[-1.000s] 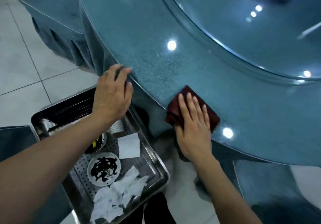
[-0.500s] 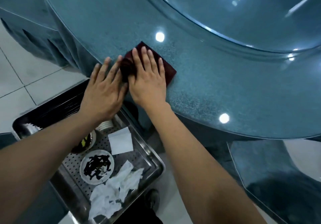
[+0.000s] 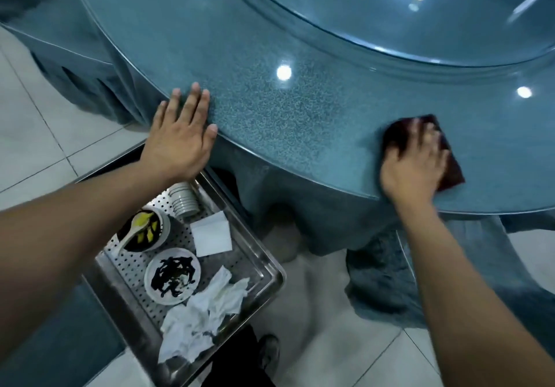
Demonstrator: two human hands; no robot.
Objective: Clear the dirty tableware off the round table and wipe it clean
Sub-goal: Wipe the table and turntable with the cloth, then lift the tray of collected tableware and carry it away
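Note:
The round table (image 3: 270,110) has a blue speckled glass top and fills the upper half of the head view. My right hand (image 3: 414,164) presses flat on a dark red cloth (image 3: 450,164) near the table's front edge at the right; the hand is blurred. My left hand (image 3: 180,137) rests with straight fingers on the table's rim at the left. Below the rim, a steel tray (image 3: 264,266) holds a dirty plate (image 3: 172,275), a bowl (image 3: 144,230) with a spoon, stacked small cups (image 3: 184,200) and crumpled napkins (image 3: 201,314).
A raised glass turntable (image 3: 390,11) covers the table's middle. The blue tablecloth skirt (image 3: 300,206) hangs to the tiled floor (image 3: 39,134). A cloth-covered chair (image 3: 405,281) stands under the rim at the right. My shoe (image 3: 268,350) shows beside the tray.
My right hand has swept the red cloth along the table's edge from beside my left hand far to the right. My left hand has stayed on the rim.

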